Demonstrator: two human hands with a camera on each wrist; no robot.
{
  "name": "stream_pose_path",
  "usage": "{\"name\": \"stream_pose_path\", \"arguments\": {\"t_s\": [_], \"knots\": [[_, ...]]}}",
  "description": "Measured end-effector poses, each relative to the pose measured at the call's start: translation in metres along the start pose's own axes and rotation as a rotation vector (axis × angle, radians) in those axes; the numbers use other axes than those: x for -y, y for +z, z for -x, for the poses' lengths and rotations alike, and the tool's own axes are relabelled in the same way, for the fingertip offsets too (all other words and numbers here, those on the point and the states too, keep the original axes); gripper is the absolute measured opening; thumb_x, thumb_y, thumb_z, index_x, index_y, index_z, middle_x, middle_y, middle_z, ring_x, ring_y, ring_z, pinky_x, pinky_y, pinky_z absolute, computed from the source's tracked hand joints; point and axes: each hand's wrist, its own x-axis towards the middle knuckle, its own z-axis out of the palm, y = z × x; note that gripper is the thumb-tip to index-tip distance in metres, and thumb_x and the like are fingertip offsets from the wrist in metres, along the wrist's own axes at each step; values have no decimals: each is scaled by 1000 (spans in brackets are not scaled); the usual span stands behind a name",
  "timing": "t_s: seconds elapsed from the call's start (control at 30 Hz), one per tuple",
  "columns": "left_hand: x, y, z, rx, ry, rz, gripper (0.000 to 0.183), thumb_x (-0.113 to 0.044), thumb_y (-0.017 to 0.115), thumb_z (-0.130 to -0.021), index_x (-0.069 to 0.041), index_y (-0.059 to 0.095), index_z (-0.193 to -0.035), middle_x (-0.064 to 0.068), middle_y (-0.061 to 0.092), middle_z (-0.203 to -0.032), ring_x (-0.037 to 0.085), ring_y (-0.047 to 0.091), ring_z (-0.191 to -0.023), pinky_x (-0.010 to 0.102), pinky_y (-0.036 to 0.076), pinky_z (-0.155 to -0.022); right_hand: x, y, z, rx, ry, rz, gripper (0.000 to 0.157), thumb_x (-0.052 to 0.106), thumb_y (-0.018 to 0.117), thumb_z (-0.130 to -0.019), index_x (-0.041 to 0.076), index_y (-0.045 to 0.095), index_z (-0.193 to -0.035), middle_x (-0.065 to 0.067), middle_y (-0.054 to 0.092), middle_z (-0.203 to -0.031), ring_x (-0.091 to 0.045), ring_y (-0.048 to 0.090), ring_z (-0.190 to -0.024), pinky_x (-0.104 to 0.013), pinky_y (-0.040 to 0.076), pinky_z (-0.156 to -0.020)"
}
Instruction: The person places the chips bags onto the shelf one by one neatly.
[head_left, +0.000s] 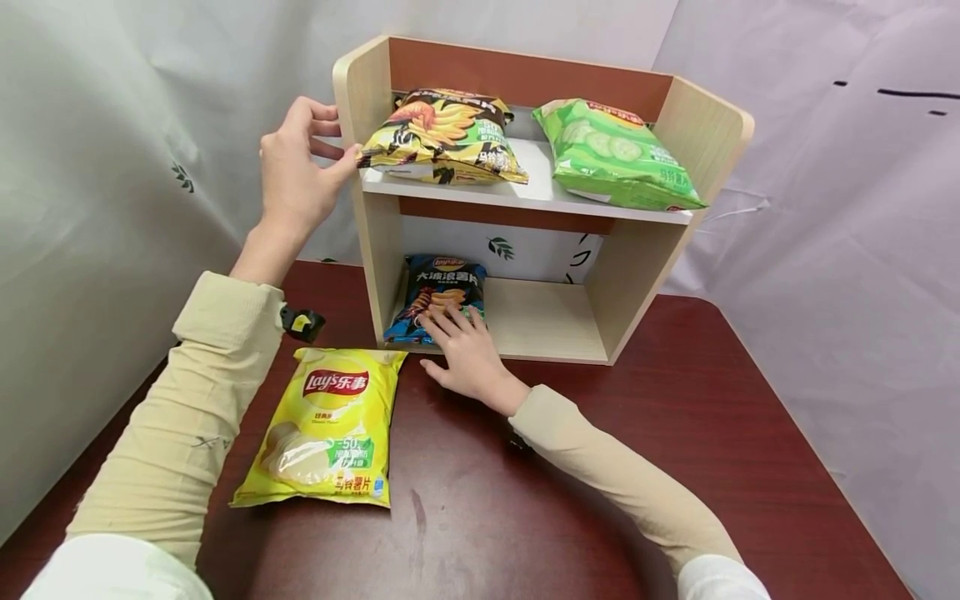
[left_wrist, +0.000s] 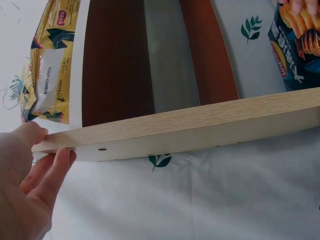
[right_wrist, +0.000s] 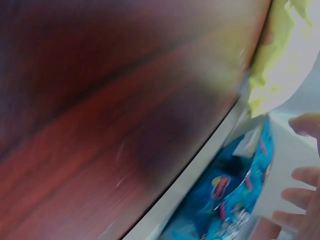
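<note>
My left hand (head_left: 300, 167) pinches the left side panel of a small wooden shelf (head_left: 611, 287), thumb at the front edge and fingers on the outer face. Beside that thumb a black-and-yellow bag of potato chips (head_left: 446, 137) lies on the upper board. My right hand (head_left: 472, 358) reaches to the lower level with fingers spread, fingertips over the front of a dark blue bag of potato chips (head_left: 450, 279) that leans in the left corner. In the right wrist view the blue bag (right_wrist: 220, 190) shows beside the straight fingers (right_wrist: 300, 195).
A green bag of potato chips (head_left: 615, 154) lies on the right of the upper board. On the dark red table (head_left: 510, 500) a yellow bag of potato chips (head_left: 322, 425) lies flat in front of the shelf's left side. Pale cloth (head_left: 112, 125) hangs behind and at both sides.
</note>
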Motion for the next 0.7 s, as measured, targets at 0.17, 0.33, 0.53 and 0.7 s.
{"name": "stream_pose_path", "arguments": {"t_s": [0.17, 0.33, 0.53, 0.7], "knots": [[0, 1, 0, -3, 1, 1, 40, -29, 64, -90, -11, 55, -124, 4, 67, -124, 23, 69, -99, 26, 57, -83, 16, -7, 7, -24, -25, -46, 66, 54, 50, -93, 20, 37, -149, -2, 39, -153, -25, 33, -143, -49, 30, -116], [0, 1, 1, -9, 4, 0, 38, -28, 64, -90, -11, 55, -123, 4, 67, -124, 23, 70, -98, 27, 57, -83, 33, -12, 15, -40, -62, -55, 69, 58, 49, -92, 18, 39, -148, -2, 41, -152, -25, 38, -140, -44, 37, -111], [-1, 1, 1, -12, 9, -2, 38, -27, 64, -90, -11, 55, -123, 4, 68, -123, 23, 70, -97, 26, 57, -82, 54, -17, 24, -38, -134, -52, 75, 64, 49, -89, 18, 41, -146, -1, 43, -151, -23, 38, -139, -43, 37, -111], [0, 1, 1, -17, 10, -7, 37, -27, 64, -89, -11, 56, -122, 4, 68, -122, 22, 70, -97, 20, 56, -78, 71, -19, 30, -24, -210, -14, 87, 75, 46, -82, 17, 39, -148, 0, 43, -151, -21, 38, -140, -36, 36, -112]]}}
